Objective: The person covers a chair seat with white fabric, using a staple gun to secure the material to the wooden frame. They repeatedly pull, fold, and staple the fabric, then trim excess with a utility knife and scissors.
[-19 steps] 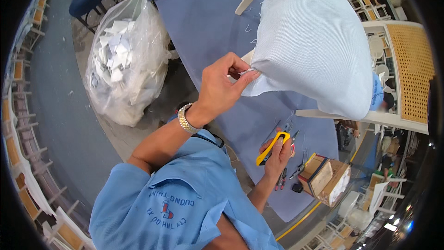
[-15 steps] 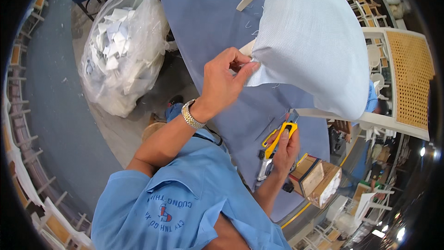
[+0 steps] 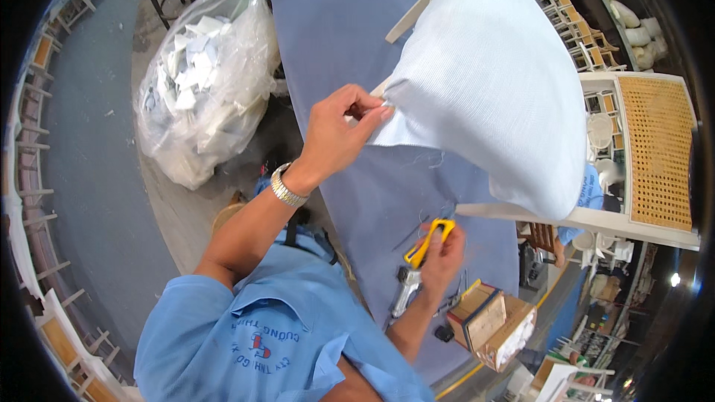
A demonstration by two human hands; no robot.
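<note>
My left hand [image 3: 339, 130] pinches the corner of a pale blue fabric seat cushion [image 3: 491, 89] standing above the blue-covered bench [image 3: 357, 37]. My right hand [image 3: 441, 253] grips a yellow-handled staple tool [image 3: 418, 260] beside a small cardboard box [image 3: 491, 324].

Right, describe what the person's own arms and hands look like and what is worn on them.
Both forearms are bare below short light-blue shirt sleeves. The left hand is bare, with a metal link wristwatch on its wrist. The right hand is bare too: no glove, ring or band shows.
</note>
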